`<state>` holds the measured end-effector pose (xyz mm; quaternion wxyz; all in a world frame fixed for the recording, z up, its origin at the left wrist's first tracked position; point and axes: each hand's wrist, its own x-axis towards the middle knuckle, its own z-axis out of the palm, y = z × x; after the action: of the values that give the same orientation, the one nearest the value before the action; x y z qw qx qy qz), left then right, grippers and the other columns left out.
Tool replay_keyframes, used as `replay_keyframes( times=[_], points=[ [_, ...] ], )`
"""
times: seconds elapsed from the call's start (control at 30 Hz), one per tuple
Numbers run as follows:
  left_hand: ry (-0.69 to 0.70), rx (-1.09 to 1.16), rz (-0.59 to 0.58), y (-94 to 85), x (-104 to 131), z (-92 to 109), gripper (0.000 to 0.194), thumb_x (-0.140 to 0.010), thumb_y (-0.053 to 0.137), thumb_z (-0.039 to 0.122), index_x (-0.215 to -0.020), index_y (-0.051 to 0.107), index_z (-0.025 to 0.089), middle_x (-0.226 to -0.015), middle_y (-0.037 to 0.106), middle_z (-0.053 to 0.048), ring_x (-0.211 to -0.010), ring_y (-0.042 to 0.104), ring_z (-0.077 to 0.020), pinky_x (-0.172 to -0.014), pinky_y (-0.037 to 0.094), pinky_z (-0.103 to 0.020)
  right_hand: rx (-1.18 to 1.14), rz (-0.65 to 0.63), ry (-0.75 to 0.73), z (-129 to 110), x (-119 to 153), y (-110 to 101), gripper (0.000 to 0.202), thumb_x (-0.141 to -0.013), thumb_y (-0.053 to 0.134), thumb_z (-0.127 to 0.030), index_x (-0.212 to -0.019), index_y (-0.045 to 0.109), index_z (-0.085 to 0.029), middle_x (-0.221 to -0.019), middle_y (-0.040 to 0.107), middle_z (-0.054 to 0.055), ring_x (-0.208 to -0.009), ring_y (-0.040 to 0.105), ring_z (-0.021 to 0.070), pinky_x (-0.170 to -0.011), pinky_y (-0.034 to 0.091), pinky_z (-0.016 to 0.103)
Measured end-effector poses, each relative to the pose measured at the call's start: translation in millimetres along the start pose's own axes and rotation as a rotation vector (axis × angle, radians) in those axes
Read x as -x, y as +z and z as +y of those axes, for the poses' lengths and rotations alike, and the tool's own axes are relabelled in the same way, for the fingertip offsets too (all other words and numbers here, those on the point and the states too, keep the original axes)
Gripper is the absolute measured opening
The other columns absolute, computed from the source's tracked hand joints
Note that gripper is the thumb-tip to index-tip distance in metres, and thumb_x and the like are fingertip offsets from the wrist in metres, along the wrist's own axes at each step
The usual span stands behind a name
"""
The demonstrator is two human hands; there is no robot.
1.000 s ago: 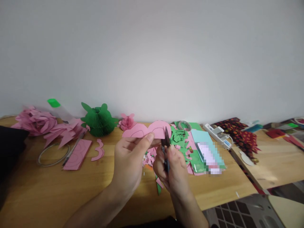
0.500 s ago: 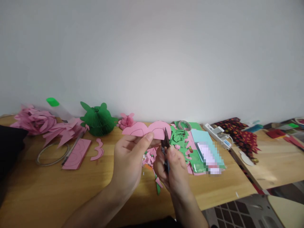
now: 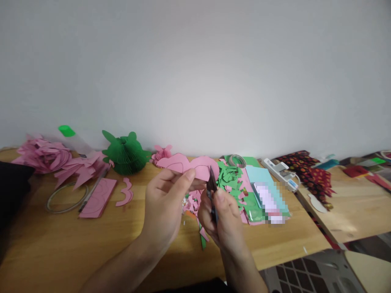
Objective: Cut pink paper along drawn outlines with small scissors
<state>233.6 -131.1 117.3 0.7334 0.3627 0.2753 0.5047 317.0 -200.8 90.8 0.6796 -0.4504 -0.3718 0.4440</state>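
Note:
A pink paper piece (image 3: pixel 175 164) with a scalloped top edge and drawn curved lines is pinched in my left hand (image 3: pixel 166 207), thumb on its near face. My right hand (image 3: pixel 224 217) is closed around the handles of dark scissors (image 3: pixel 211 181). Their blades point up and lie across the right part of the paper. Below and behind my hands are pink paper scraps (image 3: pixel 195 199), partly hidden. On the table to the left are a folded pink paper strip (image 3: pixel 99 199) with drawn outlines and a cut wavy pink piece (image 3: pixel 125 193).
A green honeycomb paper figure (image 3: pixel 125 154), a small pink one (image 3: pixel 161 154) and pink paper heaps (image 3: pixel 42 154) stand along the wall. A tape roll (image 3: pixel 67 198) lies at left. Rightward are green scraps (image 3: pixel 229 177), light blue sheets (image 3: pixel 262 176) and a power strip (image 3: pixel 281 173).
The scissor blades have tilted slightly left over the paper, and the paper has bent a little. Both hands stay in nearly the same place, still holding.

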Motion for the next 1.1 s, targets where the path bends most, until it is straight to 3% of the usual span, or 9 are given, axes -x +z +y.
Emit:
replay_keyframes(
  times=[0.27,0.93,1.1],
  points=[
    [0.022,0.021,-0.048,-0.3,-1.2,-1.2,0.014,-0.073,0.076,0.031,-0.069,0.069,0.020,-0.064,0.072,0.000,-0.060,0.071,-0.0185,-0.064,0.059,-0.032,-0.028,-0.011,0.005,1.4,1.1,0.4,0.047,-0.091,0.051,-0.060,-0.065,0.044,-0.022,-0.037,0.027,-0.012,-0.030,0.015,0.0037,-0.029,0.009,0.017],
    [0.071,-0.007,-0.050,-3.5,-2.8,-3.6,0.014,-0.075,0.077,0.032,-0.068,0.070,0.022,-0.060,0.070,0.003,-0.055,0.067,-0.0138,-0.060,0.057,-0.026,-0.105,-0.030,0.008,2.4,1.5,1.3,0.045,-0.092,0.052,-0.058,-0.067,0.046,-0.021,-0.037,0.027,-0.012,-0.030,0.015,0.0037,-0.028,0.008,0.017],
    [0.128,-0.186,-0.023,-10.7,-2.3,-7.6,0.020,-0.075,0.076,0.040,-0.066,0.069,0.023,-0.058,0.070,0.002,-0.052,0.064,-0.0141,-0.052,0.054,-0.025,-0.120,-0.024,0.005,1.8,2.2,0.7,0.044,-0.095,0.048,-0.055,-0.068,0.046,-0.021,-0.037,0.028,-0.012,-0.030,0.015,0.0037,-0.029,0.011,0.016]
  ],
)
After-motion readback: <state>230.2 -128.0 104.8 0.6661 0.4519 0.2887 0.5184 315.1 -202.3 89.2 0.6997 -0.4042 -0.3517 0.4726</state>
